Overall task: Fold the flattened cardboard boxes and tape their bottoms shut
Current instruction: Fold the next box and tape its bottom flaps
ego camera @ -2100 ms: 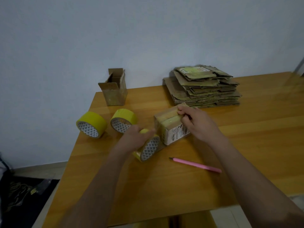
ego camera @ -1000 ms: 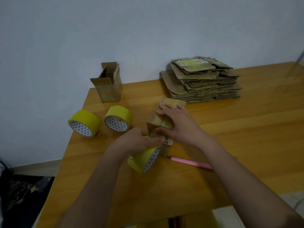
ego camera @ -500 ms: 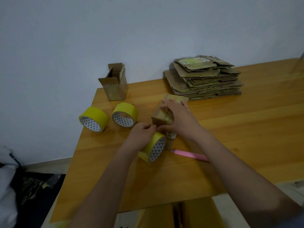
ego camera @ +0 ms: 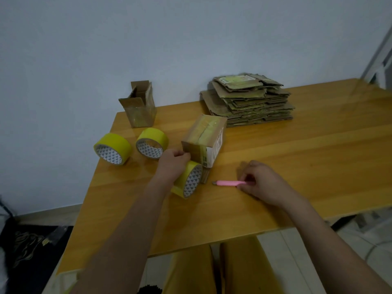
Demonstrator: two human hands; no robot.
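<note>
While the left hand (ego camera: pixel 172 164) is gripping the yellow tape roll (ego camera: pixel 187 179) against the folded cardboard box (ego camera: pixel 203 141) standing on the wooden table (ego camera: pixel 297 166), the right hand (ego camera: pixel 262 180) is pinching the pink utility knife (ego camera: pixel 230 183); the box's white label is printed illegibly.

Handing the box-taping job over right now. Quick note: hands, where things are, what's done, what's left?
Left hand grips the yellow tape roll, tape run onto the small brown cardboard box lying on the wooden table.
Right hand pinches the pink utility knife, which lies on the table.
Done: tape laid over this box's bottom seam; one folded open box stands at the back.
Left: cut the tape, then the stack of flattened cardboard boxes. Two spare yellow tape rolls wait at left.
</note>
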